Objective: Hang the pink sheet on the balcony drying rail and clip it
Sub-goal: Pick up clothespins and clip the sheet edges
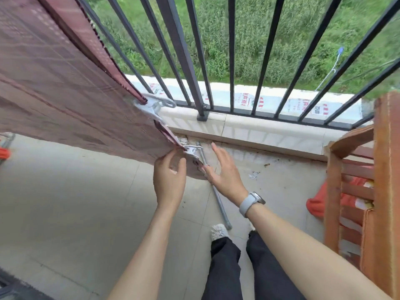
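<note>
Forearms first, both of mine, stretched out low in the view toward the pink sheet (65,83), which drapes from somewhere above at eleven o'clock down to its bottom corner right at my hands. My left hand (170,176) is closed on that lower corner, thumb over the hem, pinching the cloth so it stays taut and doesn't flap. Just at one o'clock of that hand a metal clip (191,151) sits on the sheet's edge, touching my fingertips. A second clip (154,105) bites the same edge higher up, near the foot of the railing (201,61), so I judge the clipping is partly done and this lower corner is what I'm settling.

My right hand (225,172) is open, fingers spread, holding nothing; its thumb side is just beside the sheet's corner, at three o'clock of the left hand. It looks poised either to steady the clip or let go; which one I can't tell. The watch (251,202) rides on that wrist.

Under the hands, a metal rod (214,189) lies on the balcony floor (65,202), running from the curb back toward my shoes. Out at three o'clock stands a wooden rack (385,169) with orange cloth (318,204) bunched at its foot. Whether the hem lies flat under the clip, I can't make out.
</note>
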A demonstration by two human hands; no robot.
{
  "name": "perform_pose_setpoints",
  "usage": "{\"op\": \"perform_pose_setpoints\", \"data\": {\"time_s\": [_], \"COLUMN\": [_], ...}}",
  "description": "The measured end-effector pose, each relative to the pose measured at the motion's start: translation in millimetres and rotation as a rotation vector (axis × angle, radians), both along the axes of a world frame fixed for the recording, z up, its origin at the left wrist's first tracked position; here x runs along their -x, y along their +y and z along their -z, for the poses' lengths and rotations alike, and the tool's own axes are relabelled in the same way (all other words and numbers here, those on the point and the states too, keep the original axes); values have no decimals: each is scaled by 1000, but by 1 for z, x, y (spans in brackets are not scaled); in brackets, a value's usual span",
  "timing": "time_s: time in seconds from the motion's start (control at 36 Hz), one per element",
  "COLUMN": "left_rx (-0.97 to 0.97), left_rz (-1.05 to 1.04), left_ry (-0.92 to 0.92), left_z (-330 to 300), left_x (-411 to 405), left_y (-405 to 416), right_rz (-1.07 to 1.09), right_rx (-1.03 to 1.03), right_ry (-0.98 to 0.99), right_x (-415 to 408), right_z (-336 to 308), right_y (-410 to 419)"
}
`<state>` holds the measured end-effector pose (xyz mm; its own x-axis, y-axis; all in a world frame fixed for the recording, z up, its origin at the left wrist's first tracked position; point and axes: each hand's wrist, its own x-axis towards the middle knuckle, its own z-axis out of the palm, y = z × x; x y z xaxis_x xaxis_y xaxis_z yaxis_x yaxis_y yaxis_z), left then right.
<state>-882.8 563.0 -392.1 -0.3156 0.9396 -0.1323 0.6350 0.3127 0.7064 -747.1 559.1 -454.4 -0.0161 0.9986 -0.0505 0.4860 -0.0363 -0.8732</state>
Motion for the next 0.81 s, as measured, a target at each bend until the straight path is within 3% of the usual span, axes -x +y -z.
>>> {"op": "perform_pose_setpoints", "data": {"time_s": [0.22, 0.56, 0.69, 0.81], "left_rx": [56, -19, 41, 104], "left_rz": [524, 1411, 1613, 1727], "left_ry": [300, 431, 437, 571], "left_z": [41, 45, 59, 76], "left_x": [-43, -263, -329, -354], "left_y": [-65, -155, -203, -229], "right_rz": [278, 928, 1227, 1368], "right_rx": [79, 231, 425, 575], "right_ry": [-233, -544, -486, -335], "right_x": [-73, -253, -330, -363], "right_z": [6, -10, -4, 3], "right_y": [-97, -308, -353, -358]}}
